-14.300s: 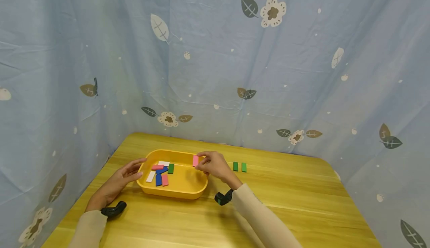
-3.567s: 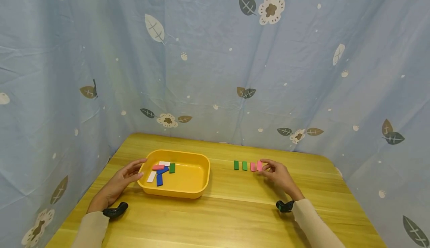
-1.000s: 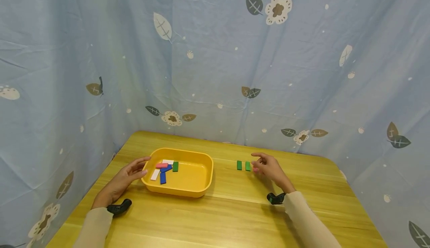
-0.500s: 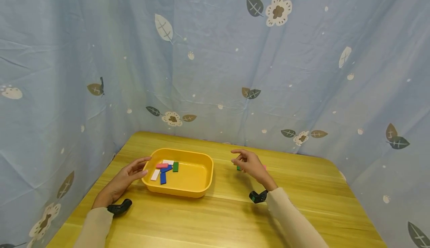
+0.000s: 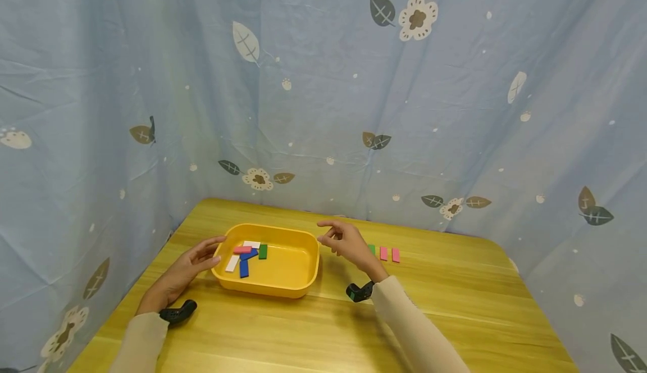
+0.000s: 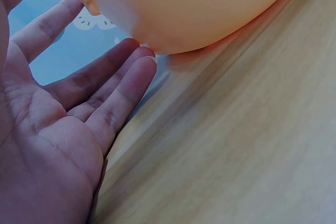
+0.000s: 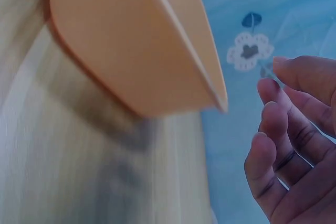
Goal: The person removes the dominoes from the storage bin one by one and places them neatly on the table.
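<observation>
A yellow plastic tray point(image 5: 265, 290) stands on the table's left half. Inside lie several small flat tiles: a pink tile point(image 5: 242, 250), a blue tile point(image 5: 244, 268), a green tile point(image 5: 263, 251) and white ones, such as this white tile point(image 5: 232, 263). My left hand point(image 5: 184, 272) rests at the tray's left end, nearly straight fingertips touching its outer wall in the left wrist view. Beside the right rim hovers my right hand point(image 5: 349, 244), loosely bent and holding nothing. Behind it, two pink tiles point(image 5: 396, 255) and a partly covered light green tile point(image 5: 372, 248) stand in a row.
The wooden table point(image 5: 283, 333) has a blue patterned curtain point(image 5: 323, 109) along its back and sides. Each wrist carries a black device, such as the left wrist device point(image 5: 178, 312).
Since the earliest frame, two pink tiles have gone from the tray and my right hand to the row. My right hand has moved left from the row to the tray. My left hand has stayed.
</observation>
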Available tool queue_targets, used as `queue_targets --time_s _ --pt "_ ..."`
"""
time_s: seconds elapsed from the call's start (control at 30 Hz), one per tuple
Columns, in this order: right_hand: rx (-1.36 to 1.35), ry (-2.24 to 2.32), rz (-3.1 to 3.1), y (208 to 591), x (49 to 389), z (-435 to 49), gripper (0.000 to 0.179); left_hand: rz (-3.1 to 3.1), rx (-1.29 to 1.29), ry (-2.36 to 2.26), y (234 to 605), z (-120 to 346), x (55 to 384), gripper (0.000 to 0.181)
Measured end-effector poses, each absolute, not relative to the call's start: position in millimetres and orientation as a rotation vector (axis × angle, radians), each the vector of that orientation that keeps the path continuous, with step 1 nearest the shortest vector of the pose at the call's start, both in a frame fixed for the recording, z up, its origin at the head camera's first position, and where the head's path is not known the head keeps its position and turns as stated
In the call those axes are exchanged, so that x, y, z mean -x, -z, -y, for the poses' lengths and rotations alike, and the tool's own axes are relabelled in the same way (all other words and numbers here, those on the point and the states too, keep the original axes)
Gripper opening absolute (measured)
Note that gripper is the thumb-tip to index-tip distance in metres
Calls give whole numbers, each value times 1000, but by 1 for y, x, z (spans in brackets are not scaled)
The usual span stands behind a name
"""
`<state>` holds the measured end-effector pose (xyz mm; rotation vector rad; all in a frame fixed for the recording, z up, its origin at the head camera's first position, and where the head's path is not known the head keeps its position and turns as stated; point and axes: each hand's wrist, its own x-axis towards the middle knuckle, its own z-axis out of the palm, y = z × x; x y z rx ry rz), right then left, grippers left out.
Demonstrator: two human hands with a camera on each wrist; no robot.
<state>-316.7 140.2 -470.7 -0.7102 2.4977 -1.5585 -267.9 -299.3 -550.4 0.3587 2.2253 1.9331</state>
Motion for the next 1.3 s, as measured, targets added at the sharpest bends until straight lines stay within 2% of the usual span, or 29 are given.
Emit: queue_targets --time_s 0.43,1.3 --pt "820 1553 -2401 475 307 -91 38 -2245 -355 -1931 551 299 267 59" --pt "712 1534 -2137 497 293 -8 47 -2249 -362 -1915 552 300 269 58"
